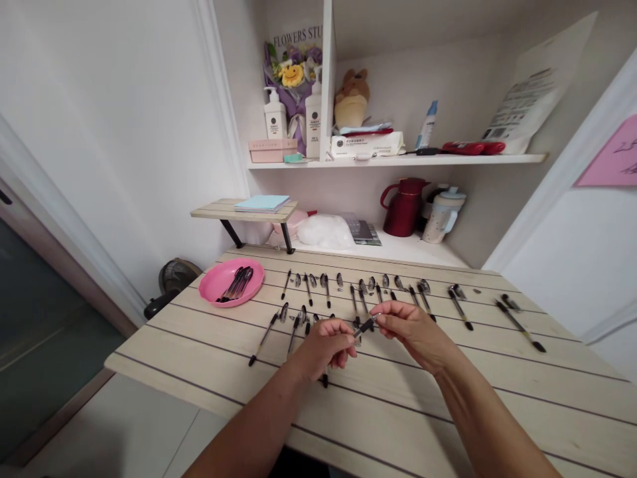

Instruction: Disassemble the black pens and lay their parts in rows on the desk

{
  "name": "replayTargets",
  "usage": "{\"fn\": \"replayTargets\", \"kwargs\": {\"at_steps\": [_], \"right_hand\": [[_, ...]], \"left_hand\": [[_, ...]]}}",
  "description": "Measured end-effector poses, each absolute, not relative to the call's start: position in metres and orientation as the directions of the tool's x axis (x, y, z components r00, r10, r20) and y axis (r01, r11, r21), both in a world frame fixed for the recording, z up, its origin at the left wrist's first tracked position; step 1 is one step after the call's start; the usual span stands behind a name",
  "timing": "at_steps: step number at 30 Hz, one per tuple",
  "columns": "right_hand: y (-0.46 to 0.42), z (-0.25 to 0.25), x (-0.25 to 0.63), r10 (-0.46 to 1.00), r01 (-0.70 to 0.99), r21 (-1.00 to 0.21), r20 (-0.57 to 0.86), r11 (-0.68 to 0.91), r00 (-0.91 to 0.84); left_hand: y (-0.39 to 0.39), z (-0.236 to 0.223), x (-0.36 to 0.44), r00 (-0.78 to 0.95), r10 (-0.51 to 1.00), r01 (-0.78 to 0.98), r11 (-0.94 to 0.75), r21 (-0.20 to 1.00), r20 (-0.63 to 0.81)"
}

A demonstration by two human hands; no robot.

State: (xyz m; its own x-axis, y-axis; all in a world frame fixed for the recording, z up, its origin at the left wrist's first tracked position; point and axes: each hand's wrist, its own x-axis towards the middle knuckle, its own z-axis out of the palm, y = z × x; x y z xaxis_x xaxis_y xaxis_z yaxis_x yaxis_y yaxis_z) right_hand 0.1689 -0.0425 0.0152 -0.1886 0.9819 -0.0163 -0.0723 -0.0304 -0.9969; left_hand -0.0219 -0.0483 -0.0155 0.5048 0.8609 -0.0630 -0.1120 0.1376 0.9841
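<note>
Above the middle of the table, a pen (366,326) with a clear barrel and black grip is held between both hands. My left hand (328,345) is closed on its barrel end. The fingertips of my right hand (405,325) pinch its other end, at the tip; whether they hold a separate small part is too small to tell. Pen refills (263,338) with black ends lie in rows around the hands, with black pen caps (303,315) and small clear parts beside them. Some of these are hidden behind my left hand.
A pink plate (208,287) with several black pens (237,284) stands at the table's left. Behind it is a small raised stand (213,211) with light blue paper (262,203). A red jug (404,207) and a pale cup (442,216) stand at the back under a shelf (428,160).
</note>
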Motion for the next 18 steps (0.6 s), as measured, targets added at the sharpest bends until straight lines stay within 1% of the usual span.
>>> {"fn": "replayTargets", "kwargs": {"at_steps": [2,7,11,13,16,18], "right_hand": [[-0.0426,0.0127,0.1665,0.984,-0.079,-0.996,-0.015,-0.03,-0.179],[-0.0452,0.0127,0.1649,0.99,-0.001,-1.0,0.028,0.028,-0.136],[-0.0467,0.0115,0.1639,0.988,-0.129,-0.992,0.028,0.008,-0.149],[-0.0456,0.0082,0.1619,0.993,-0.155,-0.988,0.038,0.021,-0.108],[-0.0442,0.0051,0.159,0.999,-0.079,-0.996,0.047,0.046,-0.013],[-0.0448,0.0059,0.1583,0.999,-0.08,-0.996,0.045,0.043,-0.026]], "left_hand": [[-0.049,-0.0167,-0.0208,0.493,0.868,-0.116,0.123,0.986,-0.051],[-0.05,-0.0175,-0.016,0.393,0.919,-0.084,0.069,0.994,-0.031],[-0.0501,-0.0181,-0.0143,0.396,0.918,-0.078,0.038,0.996,-0.004],[-0.05,-0.0191,-0.0145,0.406,0.914,-0.075,0.023,0.997,0.009],[-0.0499,-0.0205,-0.015,0.404,0.915,-0.066,0.029,0.997,0.0],[-0.0497,-0.0209,-0.0151,0.404,0.915,-0.071,0.03,0.997,0.001]]}}
